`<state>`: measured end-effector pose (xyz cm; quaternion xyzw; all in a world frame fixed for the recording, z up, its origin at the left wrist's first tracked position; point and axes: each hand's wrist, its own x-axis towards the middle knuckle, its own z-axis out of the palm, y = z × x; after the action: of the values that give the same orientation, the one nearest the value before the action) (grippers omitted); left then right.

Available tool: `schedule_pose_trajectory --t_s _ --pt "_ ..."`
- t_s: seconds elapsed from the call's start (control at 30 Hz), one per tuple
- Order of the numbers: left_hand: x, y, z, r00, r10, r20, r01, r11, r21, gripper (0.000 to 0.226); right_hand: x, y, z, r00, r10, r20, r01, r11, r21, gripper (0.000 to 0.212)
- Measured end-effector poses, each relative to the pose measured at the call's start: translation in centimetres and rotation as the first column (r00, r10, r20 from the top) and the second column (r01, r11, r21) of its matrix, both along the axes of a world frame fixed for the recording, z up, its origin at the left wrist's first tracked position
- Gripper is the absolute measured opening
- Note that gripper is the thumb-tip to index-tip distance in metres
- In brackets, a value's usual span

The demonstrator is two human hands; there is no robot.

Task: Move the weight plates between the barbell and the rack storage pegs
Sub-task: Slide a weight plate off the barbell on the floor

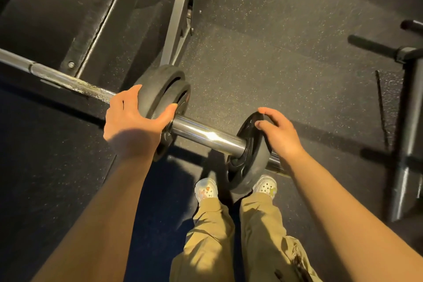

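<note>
The speckled rubber floor [263, 57] carries a black rack frame [96, 36] at upper left and a black peg stand [407, 107] at the right edge. A chrome barbell [206, 136] runs diagonally above it. Two black plates [164, 89] sit inboard on its sleeve, the left hand [135, 121] gripping their rim. One outer plate [248, 155] sits near the sleeve's end, the right hand [280, 133] curled over its top edge.
</note>
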<state>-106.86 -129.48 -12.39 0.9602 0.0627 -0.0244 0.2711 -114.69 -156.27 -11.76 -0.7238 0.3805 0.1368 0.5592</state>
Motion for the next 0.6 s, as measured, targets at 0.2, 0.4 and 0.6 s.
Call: schedule_pose_trajectory --t_s 0.2,0.4,0.6 --pt "-1.0 0.4 -0.1 0.998 0.038 0.052 -0.036 0.999 -0.029 0.074 -7.3 4.6 1.1 0.977 0.166 0.131 -0.128 0.957 -0.259 0.050" --pt "-0.9 -0.2 -0.6 0.994 0.055 0.093 -0.055 0.998 -0.005 0.067 -9.2 6.5 1.2 0.983 0.060 0.171 -0.010 0.960 -0.281 0.056" --pt "-0.6 -0.4 -0.8 0.985 0.081 0.150 -0.093 0.993 0.069 0.068 -4.1 2.4 0.4 0.999 -0.029 0.036 0.038 0.949 -0.312 0.040"
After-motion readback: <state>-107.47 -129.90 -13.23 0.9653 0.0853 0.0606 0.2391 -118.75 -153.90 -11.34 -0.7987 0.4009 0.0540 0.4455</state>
